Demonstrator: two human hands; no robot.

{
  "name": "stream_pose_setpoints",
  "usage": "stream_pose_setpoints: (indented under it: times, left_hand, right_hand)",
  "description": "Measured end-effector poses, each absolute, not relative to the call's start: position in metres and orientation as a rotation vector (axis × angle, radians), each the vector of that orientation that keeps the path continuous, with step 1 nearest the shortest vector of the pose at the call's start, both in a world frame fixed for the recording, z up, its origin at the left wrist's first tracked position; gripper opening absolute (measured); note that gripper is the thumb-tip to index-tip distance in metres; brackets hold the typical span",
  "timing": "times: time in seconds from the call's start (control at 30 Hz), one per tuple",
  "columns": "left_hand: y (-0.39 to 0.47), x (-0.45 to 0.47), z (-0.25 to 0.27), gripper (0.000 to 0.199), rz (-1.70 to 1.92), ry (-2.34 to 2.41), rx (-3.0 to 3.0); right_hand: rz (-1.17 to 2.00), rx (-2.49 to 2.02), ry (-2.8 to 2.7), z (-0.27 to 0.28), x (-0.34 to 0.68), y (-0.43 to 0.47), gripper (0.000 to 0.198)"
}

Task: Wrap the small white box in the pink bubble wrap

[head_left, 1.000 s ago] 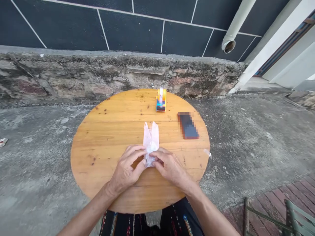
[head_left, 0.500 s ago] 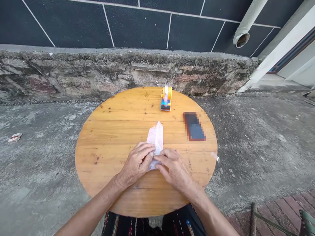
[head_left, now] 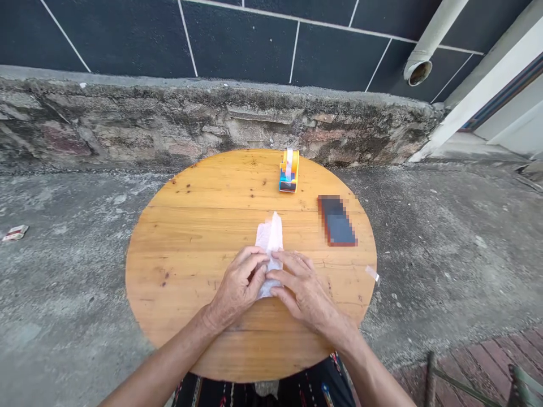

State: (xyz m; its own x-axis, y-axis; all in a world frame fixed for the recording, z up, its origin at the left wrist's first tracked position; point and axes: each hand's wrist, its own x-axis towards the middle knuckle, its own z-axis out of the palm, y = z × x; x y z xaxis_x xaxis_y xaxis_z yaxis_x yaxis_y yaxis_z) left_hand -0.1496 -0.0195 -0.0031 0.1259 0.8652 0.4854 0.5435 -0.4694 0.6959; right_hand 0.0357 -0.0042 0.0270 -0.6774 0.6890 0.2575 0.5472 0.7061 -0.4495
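Note:
A thin, whitish-pink folded sheet (head_left: 271, 232) lies lengthwise on the round wooden table (head_left: 182, 243); whether it is paper or soft wrap I cannot tell. My left hand (head_left: 241, 280) rests along its left side, fingers bent and thumb drawn toward them at its edge. From the right, my right hand (head_left: 299, 285) touches the sheet with fingertips spread apart. Both hands cover part of its lower half. Farther back stands a yellow and blue tape dispenser (head_left: 289, 172) with a roll of tape on it.
A dark, pixelated rectangular object with a red edge (head_left: 338, 221) lies right of the sheet. A strip of clear tape (head_left: 372, 274) sticks out from the table's right edge. Behind the table runs a low stone wall base (head_left: 169, 124). A chair frame (head_left: 466, 384) shows at lower right.
My right hand's fingers have spread apart and its index finger has moved forward along the sheet. My left hand keeps nearly the same pose. The whole view has shifted slightly.

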Motion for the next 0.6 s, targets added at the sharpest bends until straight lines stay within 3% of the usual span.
stream_pose_setpoints:
  times: [0.6]
  left_hand:
    - [-0.0166,-0.1526,-0.0095,0.025,1.314,1.326,2.098]
  right_hand:
    - [0.578,-0.911,-2.575,0.0339,0.0334,-0.0016,0.027]
